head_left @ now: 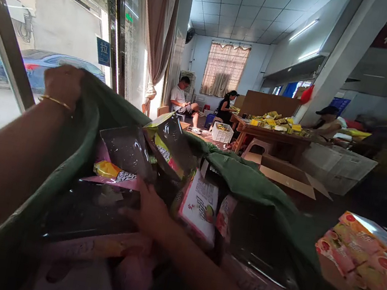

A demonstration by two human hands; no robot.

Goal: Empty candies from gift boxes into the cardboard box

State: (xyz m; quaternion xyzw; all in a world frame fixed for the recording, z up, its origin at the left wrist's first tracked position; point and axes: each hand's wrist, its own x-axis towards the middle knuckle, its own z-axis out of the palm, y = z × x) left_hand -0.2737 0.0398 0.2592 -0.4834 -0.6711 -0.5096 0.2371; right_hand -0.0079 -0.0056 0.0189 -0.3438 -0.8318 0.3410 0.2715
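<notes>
My left hand, with a thin bracelet at the wrist, is closed round the raised rim of a large dark green sack. Inside the sack lie several printed packing boxes with clear plastic windows. My right hand reaches in with its fingers apart, over a dark-windowed box and close to a pink box with yellow fruit print. Right of it stands a tilted white and pink box. Another windowed box leans at the back, and one lies at the right. The sack's bottom is hidden.
A fruit-printed carton is at the right, outside the sack. Behind are an open cardboard box, a translucent bin, and a table heaped with yellow packets. Several people sit farther back. A glass door frame stands left.
</notes>
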